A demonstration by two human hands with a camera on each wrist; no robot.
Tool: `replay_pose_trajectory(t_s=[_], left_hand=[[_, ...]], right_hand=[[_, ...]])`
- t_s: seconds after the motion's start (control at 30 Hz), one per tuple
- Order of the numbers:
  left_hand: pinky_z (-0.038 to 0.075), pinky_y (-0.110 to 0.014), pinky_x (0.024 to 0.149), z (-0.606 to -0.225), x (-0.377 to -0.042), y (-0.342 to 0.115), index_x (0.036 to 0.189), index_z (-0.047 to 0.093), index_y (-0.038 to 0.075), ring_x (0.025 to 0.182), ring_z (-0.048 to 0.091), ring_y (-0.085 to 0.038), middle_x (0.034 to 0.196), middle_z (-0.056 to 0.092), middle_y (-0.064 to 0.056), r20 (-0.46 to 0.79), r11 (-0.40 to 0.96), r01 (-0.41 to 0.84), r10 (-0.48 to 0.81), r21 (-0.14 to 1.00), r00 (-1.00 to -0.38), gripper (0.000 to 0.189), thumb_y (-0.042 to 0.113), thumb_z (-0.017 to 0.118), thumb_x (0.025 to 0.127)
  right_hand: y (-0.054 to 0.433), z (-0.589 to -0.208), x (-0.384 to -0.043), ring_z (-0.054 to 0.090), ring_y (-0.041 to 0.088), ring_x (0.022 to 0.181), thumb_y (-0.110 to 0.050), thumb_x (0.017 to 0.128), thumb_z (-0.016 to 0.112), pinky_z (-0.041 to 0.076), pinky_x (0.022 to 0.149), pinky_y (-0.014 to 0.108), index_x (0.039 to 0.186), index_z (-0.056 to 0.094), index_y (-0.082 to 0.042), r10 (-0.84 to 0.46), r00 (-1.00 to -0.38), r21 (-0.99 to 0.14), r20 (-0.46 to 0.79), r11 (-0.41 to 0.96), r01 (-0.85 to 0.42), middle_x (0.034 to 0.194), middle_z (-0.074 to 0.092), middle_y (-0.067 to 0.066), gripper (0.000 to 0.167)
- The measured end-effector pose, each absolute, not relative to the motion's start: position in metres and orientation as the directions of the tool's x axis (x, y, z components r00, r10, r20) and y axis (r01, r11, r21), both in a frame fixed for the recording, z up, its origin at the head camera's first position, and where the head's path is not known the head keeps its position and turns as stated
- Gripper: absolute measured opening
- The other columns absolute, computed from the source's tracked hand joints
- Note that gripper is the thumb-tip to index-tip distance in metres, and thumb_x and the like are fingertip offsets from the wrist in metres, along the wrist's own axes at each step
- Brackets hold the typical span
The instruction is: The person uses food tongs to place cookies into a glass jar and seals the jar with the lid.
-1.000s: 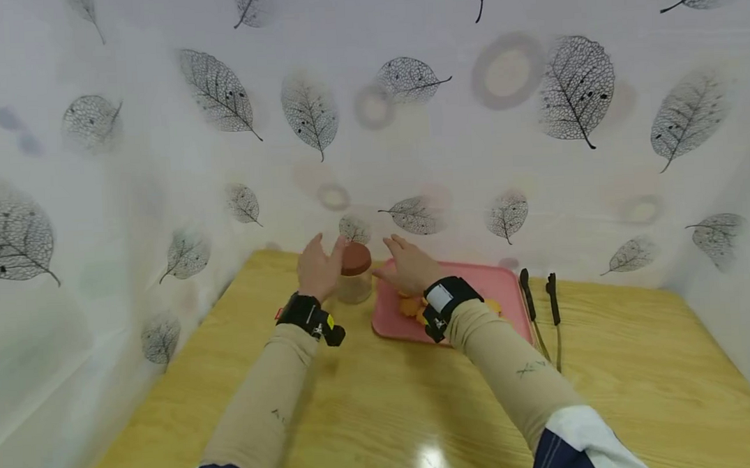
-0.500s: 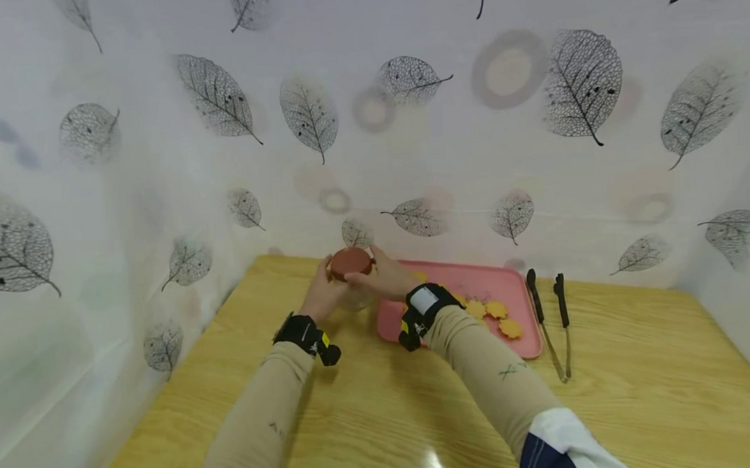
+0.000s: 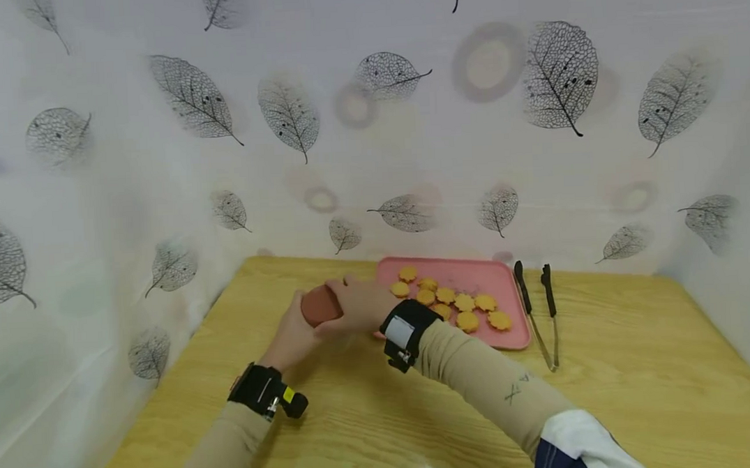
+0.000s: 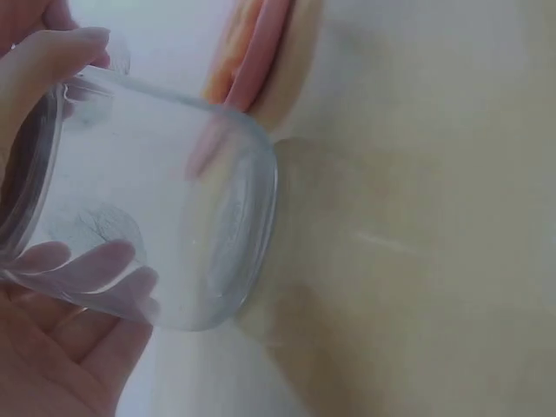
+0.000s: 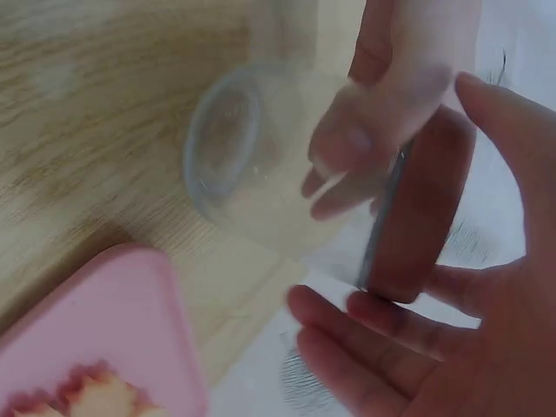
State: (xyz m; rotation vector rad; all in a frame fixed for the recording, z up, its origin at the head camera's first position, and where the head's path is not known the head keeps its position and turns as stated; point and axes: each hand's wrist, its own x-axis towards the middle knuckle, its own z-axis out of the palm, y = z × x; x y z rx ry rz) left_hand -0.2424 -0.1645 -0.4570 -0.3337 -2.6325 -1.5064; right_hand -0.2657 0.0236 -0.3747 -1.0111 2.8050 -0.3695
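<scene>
Nearest to us ran two tan sleeves (image 3: 482, 376), each ending in a black wrist strap (image 3: 256, 389) with a small device on it. Beyond them we saw both hands working at one clear jar (image 4: 156, 191), raised over the wooden table (image 3: 608, 384) and tipped well over, left of the tray. Our left hand (image 3: 291, 335) gripped the glass, thumb on one side and fingers curled round the other, close to the rim. Our right hand (image 3: 365, 305) had its thumb and fingers clamped round the reddish-brown lid (image 3: 320, 306), which sat on the jar's mouth. Farther off and to the right lay the pink tray (image 3: 496, 277), bearing scattered golden biscuits (image 3: 464, 302) with wavy edges. Just beside its right end we saw tongs (image 3: 524, 290) with black handles, lying with their arms spread and the handles pointing away from us. Behind everything hung a pale backdrop (image 3: 409, 149) printed with dark leaf skeletons and soft rings.
</scene>
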Motion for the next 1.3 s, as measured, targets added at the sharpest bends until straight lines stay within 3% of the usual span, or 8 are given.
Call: replay_pose_trajectory(t_s=[0.07, 0.27, 0.43, 0.53, 0.83, 0.93, 1.1, 1.3], left_hand=[[0.055, -0.044, 0.089, -0.459, -0.226, -0.168, 0.129, 0.041, 0.002, 0.107, 0.063, -0.03, 0.12, 0.06, -0.018, 0.201, 0.475, 0.258, 0.169, 0.841, -0.965, 0.063, 0.014, 0.084, 0.084], [0.056, -0.035, 0.086, -0.463, -0.175, -0.155, 0.133, 0.041, 0.012, 0.104, 0.063, -0.02, 0.12, 0.061, -0.007, 0.174, 0.412, 0.272, 0.26, 0.869, -0.95, 0.078, 0.027, 0.093, 0.077], [0.054, -0.033, 0.092, -0.464, -0.138, -0.13, 0.147, 0.04, 0.026, 0.114, 0.061, -0.013, 0.133, 0.059, 0.003, 0.099, 0.398, 0.24, 0.343, 0.886, -0.934, 0.091, 0.046, 0.091, 0.075], [0.055, -0.033, 0.091, -0.465, -0.128, -0.112, 0.151, 0.038, 0.03, 0.114, 0.062, -0.012, 0.135, 0.059, 0.006, 0.108, 0.372, 0.29, 0.439, 0.882, -0.892, 0.093, 0.051, 0.089, 0.076], [0.052, -0.029, 0.096, -0.468, -0.141, -0.048, 0.152, 0.034, 0.04, 0.122, 0.057, -0.008, 0.14, 0.054, 0.011, 0.109, 0.226, 0.337, 0.663, 0.914, -0.741, 0.09, 0.051, 0.086, 0.079], [0.051, -0.027, 0.097, -0.468, -0.15, -0.027, 0.154, 0.031, 0.041, 0.122, 0.056, -0.006, 0.142, 0.053, 0.013, 0.138, 0.199, 0.383, 0.707, 0.902, -0.694, 0.093, 0.051, 0.086, 0.079], [0.052, -0.025, 0.094, -0.467, -0.164, -0.011, 0.151, 0.039, 0.038, 0.117, 0.059, -0.005, 0.138, 0.056, 0.013, 0.168, 0.154, 0.414, 0.748, 0.897, -0.642, 0.09, 0.042, 0.09, 0.077], [0.053, -0.025, 0.092, -0.466, -0.179, -0.006, 0.145, 0.045, 0.035, 0.112, 0.062, -0.004, 0.13, 0.061, 0.014, 0.17, 0.138, 0.433, 0.783, 0.891, -0.598, 0.086, 0.039, 0.093, 0.074]], right_hand=[[0.02, -0.372, -0.252, 0.058, 0.015, 0.083, -0.072, 0.086, 0.065, 0.051, 0.064, 0.027, 0.145, 0.048, -0.013, -0.672, -0.74, -0.208, -0.04, 0.73, -0.652, 0.113, 0.056, 0.006, 0.085], [0.031, -0.375, -0.205, 0.052, 0.009, 0.069, -0.075, 0.085, 0.063, 0.044, 0.052, 0.018, 0.131, 0.052, -0.009, -0.755, -0.653, -0.057, 0.063, 0.65, -0.758, 0.101, 0.056, 0.002, 0.081], [0.062, -0.376, -0.169, 0.046, 0.006, 0.064, -0.071, 0.082, 0.069, 0.039, 0.048, 0.019, 0.129, 0.057, -0.022, -0.783, -0.619, -0.136, 0.06, 0.608, -0.782, 0.086, 0.05, -0.006, 0.069], [0.081, -0.372, -0.153, 0.047, 0.006, 0.062, -0.07, 0.08, 0.071, 0.039, 0.047, 0.02, 0.122, 0.057, -0.027, -0.77, -0.638, -0.206, 0.01, 0.623, -0.755, 0.082, 0.047, -0.008, 0.062], [0.147, -0.363, -0.136, 0.052, 0.006, 0.065, -0.071, 0.077, 0.074, 0.047, 0.053, 0.022, 0.112, 0.056, -0.027, -0.665, -0.739, -0.398, -0.109, 0.711, -0.58, 0.079, 0.053, -0.012, 0.059], [0.165, -0.359, -0.134, 0.052, 0.006, 0.064, -0.075, 0.073, 0.074, 0.047, 0.054, 0.024, 0.113, 0.057, -0.023, -0.608, -0.785, -0.368, -0.116, 0.761, -0.535, 0.08, 0.055, -0.013, 0.067], [0.177, -0.356, -0.133, 0.049, 0.006, 0.059, -0.085, 0.071, 0.067, 0.043, 0.05, 0.025, 0.12, 0.061, -0.014, -0.556, -0.828, -0.21, -0.065, 0.819, -0.534, 0.075, 0.055, -0.011, 0.086], [0.18, -0.353, -0.137, 0.043, 0.005, 0.052, -0.078, 0.075, 0.069, 0.039, 0.045, 0.023, 0.106, 0.06, -0.018, -0.586, -0.81, -0.157, -0.022, 0.802, -0.576, 0.065, 0.047, -0.012, 0.069]])
